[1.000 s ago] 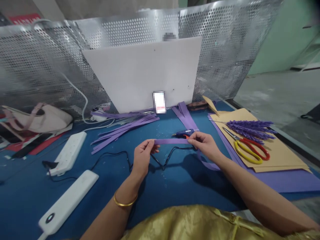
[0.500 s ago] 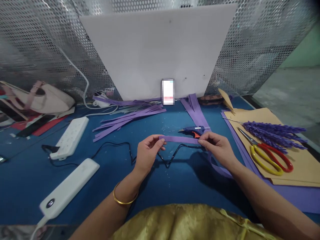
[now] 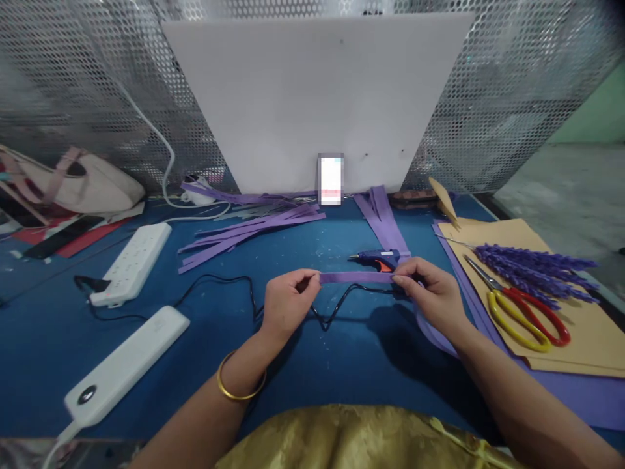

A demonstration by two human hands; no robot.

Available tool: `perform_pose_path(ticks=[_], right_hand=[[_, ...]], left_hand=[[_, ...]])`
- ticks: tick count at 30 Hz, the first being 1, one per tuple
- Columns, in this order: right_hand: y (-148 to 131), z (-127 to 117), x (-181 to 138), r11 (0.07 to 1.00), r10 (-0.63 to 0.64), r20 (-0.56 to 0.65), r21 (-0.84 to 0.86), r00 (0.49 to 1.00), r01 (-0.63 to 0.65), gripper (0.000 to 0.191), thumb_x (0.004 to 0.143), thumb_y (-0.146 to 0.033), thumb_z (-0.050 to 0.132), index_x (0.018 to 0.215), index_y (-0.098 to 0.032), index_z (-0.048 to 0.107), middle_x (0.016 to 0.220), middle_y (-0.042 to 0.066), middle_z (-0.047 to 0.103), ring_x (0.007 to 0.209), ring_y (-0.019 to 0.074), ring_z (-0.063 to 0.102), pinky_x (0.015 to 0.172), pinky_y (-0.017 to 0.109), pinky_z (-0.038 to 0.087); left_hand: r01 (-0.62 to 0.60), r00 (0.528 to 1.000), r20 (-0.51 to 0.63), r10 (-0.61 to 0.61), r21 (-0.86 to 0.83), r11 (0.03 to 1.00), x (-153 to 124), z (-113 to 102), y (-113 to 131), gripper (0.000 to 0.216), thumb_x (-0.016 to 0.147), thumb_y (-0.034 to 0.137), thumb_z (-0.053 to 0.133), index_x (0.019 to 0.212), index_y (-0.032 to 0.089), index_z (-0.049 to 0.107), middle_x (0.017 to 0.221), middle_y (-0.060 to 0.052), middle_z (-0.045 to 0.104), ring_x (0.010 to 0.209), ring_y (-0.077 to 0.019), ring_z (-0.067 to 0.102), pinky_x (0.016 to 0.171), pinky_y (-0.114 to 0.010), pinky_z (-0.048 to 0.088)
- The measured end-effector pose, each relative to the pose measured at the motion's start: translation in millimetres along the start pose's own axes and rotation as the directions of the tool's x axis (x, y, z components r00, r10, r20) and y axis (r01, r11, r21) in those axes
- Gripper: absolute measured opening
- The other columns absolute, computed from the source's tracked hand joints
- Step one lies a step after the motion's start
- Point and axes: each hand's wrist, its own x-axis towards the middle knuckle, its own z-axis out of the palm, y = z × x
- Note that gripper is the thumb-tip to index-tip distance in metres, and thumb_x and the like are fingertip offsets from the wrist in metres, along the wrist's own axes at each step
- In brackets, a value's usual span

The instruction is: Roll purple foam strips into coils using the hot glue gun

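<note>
A purple paper strip (image 3: 356, 277) is stretched level between my two hands above the blue table (image 3: 205, 352). My left hand (image 3: 287, 306) pinches its left end with thumb and fingers closed. My right hand (image 3: 430, 293) pinches the strip further along, and the rest of the strip hangs down behind that wrist. Just beyond the strip lies a blue glue gun (image 3: 375, 260) with an orange trigger, its black cord (image 3: 229, 286) looping across the table under my hands.
Loose purple strips (image 3: 244, 231) lie at the back left and more (image 3: 383, 221) at the back centre. Red-and-yellow scissors (image 3: 525, 309) and purple lavender sprigs (image 3: 532, 267) rest on brown paper (image 3: 586, 339) at the right. Two white power strips (image 3: 131, 260) (image 3: 122, 368) lie left. A white board (image 3: 317, 98) leans on perforated metal.
My hands have pulled the strip a little tauter and straighter. The view has shifted down and closer to the table over the last second.
</note>
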Motion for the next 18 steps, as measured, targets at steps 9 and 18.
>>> perform_pose_path(ticks=[9, 18], right_hand=[[-1.6, 3.5, -2.1, 0.986, -0.158, 0.007, -0.053, 0.987, 0.158, 0.014, 0.088, -0.025, 0.065, 0.075, -0.022, 0.063, 0.074, 0.002, 0.064, 0.069, 0.0173, 0.057, 0.065, 0.031, 0.043], [-1.5, -2.5, -0.7, 0.991, -0.115, -0.085, -0.08, 0.99, 0.109, 0.016, 0.09, -0.028, 0.064, 0.075, -0.022, 0.062, 0.076, 0.002, 0.062, 0.068, 0.0171, 0.055, 0.063, 0.031, 0.042]], left_hand=[[-0.256, 0.957, -0.016, 0.289, 0.422, 0.87, 2.8, -0.3, -8.2, 0.026, 0.09, 0.027, 0.051, 0.085, 0.022, 0.075, 0.076, -0.005, 0.075, 0.07, -0.0189, 0.066, 0.071, -0.029, 0.044], [-0.141, 0.961, -0.161, 0.225, 0.416, 0.899, 13.5, -14.5, -12.3, 0.027, 0.092, 0.027, 0.048, 0.088, 0.022, 0.074, 0.08, -0.007, 0.075, 0.075, -0.0207, 0.068, 0.07, -0.028, 0.044]])
